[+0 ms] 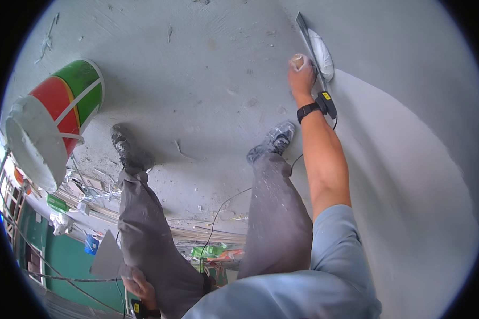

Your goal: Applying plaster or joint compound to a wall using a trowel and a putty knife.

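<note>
My right hand (300, 72) grips the wooden handle of a long steel trowel (304, 29) against the wall (410, 191) at the upper right. A mound of white paste (320, 56) lies along the blade, beside a lighter coated area of wall. Low at the left, beside my leg, my left hand (138, 284) is closed on a flat grey plate (106, 258); its handle is hidden. Both wrists carry dark straps with small black devices.
A green and red bucket (66, 95) with white smears stands at upper left. My shoes rest on the dusty grey floor (202, 80). Long boards (175, 228), green packages (58, 202), a blue roll (92, 243), cables and scattered debris lie at left and behind my legs.
</note>
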### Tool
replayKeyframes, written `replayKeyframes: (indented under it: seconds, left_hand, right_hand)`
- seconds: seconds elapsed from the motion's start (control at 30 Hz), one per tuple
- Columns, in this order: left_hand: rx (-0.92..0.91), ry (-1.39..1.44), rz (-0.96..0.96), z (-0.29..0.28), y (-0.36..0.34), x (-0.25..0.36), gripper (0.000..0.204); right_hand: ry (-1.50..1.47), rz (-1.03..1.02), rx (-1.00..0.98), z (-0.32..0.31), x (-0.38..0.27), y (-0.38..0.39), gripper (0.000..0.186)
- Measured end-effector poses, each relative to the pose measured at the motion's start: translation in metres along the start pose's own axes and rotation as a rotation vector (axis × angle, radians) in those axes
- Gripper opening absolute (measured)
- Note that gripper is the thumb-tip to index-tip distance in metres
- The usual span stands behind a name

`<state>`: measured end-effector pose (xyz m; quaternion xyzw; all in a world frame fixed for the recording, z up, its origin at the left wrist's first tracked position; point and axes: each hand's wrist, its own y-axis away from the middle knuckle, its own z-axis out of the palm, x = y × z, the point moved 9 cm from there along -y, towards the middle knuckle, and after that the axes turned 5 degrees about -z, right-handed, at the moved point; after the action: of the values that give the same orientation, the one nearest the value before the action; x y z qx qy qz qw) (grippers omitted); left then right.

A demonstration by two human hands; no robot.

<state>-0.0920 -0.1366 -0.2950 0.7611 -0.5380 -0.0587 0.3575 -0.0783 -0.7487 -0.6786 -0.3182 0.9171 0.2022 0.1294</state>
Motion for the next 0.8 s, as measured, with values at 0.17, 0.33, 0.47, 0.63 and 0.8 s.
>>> replayKeyframes:
  seconds: [0.17,0.33,0.47,0.63,0.8]
  left_hand:
    - [-0.01,-0.044,-0.188,-0.029,0.001,-0.035,0.032]
    - [0.058,0.096,-0.121,-0.092,0.009,-0.072,0.037]
    - [0.108,0.177,-0.138,-0.125,0.015,-0.106,0.043]
    - [0.246,0.138,-0.12,-0.158,0.021,-0.1,0.047]
    - [0.215,0.212,-0.044,-0.146,0.013,-0.098,0.047]
  right_hand:
    - [0.076,-0.071,-0.003,-0.099,-0.047,0.037,0.037]
    - [-0.035,-0.093,0.002,-0.221,-0.075,0.068,0.031]
    - [-0.003,-0.097,-0.056,-0.326,-0.13,0.093,0.031]
    - [0.007,-0.103,-0.103,-0.446,-0.183,0.127,0.027]
    - [-0.072,-0.143,-0.075,-0.557,-0.229,0.161,0.026]
